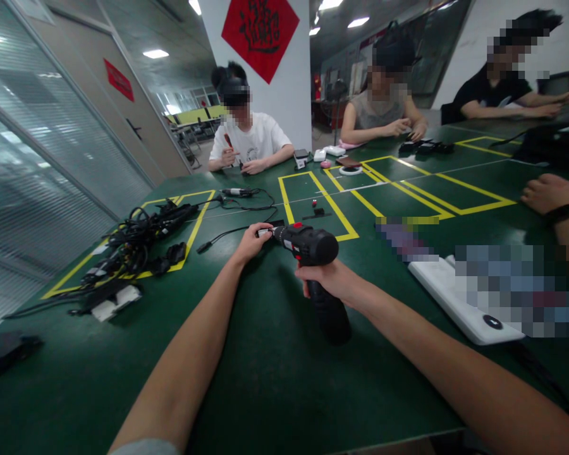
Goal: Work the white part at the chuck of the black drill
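Note:
My right hand point(325, 276) is wrapped round the grip of a black and red cordless drill point(308, 243), held level with its chuck toward the left. At the chuck's tip, my left hand point(255, 240) is closed on a small black box with a pale label point(264, 233), which looks like a power adapter. The bit seems to meet this box, but whether it touches cannot be made out. A black cable with a plug point(203, 248) lies just left of my left hand. Part of the box is hidden behind my fingers and the drill.
Tangled black cables and adapters point(145, 237) fill a yellow-taped area at left. More adapters point(116, 302) lie nearer. A white device point(459, 300) stands at right, close to another person's hand point(554, 199). Small black parts point(318, 212) lie ahead. Several people sit around the green table point(275, 392).

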Demonstrator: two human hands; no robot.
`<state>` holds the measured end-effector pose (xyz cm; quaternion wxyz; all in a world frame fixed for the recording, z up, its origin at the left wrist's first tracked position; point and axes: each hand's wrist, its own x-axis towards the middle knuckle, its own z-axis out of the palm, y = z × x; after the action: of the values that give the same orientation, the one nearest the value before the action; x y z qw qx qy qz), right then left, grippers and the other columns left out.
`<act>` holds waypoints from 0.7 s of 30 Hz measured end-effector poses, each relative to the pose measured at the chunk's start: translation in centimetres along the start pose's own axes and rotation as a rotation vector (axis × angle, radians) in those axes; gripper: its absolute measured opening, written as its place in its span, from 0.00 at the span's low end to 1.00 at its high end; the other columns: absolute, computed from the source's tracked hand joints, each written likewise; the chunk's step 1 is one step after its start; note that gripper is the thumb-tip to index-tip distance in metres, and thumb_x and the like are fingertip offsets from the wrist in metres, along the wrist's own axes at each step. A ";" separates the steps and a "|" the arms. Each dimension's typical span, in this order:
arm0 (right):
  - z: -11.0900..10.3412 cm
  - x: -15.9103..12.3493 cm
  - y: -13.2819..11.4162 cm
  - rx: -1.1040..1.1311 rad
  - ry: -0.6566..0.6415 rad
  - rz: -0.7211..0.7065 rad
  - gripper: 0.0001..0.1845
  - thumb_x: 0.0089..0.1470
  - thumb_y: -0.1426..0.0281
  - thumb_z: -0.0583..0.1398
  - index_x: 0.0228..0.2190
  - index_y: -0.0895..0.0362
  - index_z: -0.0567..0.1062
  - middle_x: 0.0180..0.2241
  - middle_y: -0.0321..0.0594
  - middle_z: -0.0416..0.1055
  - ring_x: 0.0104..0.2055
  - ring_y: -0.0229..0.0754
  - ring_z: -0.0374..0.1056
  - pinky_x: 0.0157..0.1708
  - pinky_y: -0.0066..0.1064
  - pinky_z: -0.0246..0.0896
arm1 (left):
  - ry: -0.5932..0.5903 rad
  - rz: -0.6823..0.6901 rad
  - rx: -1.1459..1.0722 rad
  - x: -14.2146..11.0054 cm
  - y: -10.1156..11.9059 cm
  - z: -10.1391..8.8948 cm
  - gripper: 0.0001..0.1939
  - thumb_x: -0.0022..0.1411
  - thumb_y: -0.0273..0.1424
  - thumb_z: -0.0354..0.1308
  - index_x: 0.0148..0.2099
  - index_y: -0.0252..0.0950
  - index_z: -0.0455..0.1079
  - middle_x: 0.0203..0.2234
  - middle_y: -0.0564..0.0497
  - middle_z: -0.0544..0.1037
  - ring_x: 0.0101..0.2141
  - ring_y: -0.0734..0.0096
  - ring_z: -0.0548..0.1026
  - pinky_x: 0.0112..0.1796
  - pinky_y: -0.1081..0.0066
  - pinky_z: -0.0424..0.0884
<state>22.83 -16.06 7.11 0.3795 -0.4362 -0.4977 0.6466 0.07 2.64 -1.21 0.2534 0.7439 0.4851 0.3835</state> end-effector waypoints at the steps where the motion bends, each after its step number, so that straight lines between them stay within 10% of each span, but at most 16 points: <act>1: 0.0 0.0 0.0 -0.004 -0.001 -0.001 0.05 0.42 0.75 0.61 0.26 0.57 0.68 0.16 0.32 0.66 0.18 0.38 0.66 0.20 0.29 0.58 | -0.001 -0.005 0.002 0.0 0.0 0.0 0.17 0.55 0.36 0.59 0.47 0.37 0.75 0.46 0.46 0.77 0.49 0.58 0.72 0.55 0.59 0.64; 21: -0.1 0.5 0.7 0.003 -0.020 -0.058 0.03 0.42 0.74 0.60 0.23 0.58 0.69 0.18 0.33 0.65 0.19 0.37 0.66 0.21 0.29 0.60 | -0.020 0.000 0.019 0.0 0.0 -0.1 0.19 0.51 0.32 0.60 0.47 0.38 0.73 0.45 0.47 0.74 0.48 0.60 0.70 0.53 0.61 0.65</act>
<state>22.71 -15.74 6.37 0.3939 -0.4143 -0.5130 0.6404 -0.01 2.63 -1.18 0.2512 0.7502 0.4862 0.3712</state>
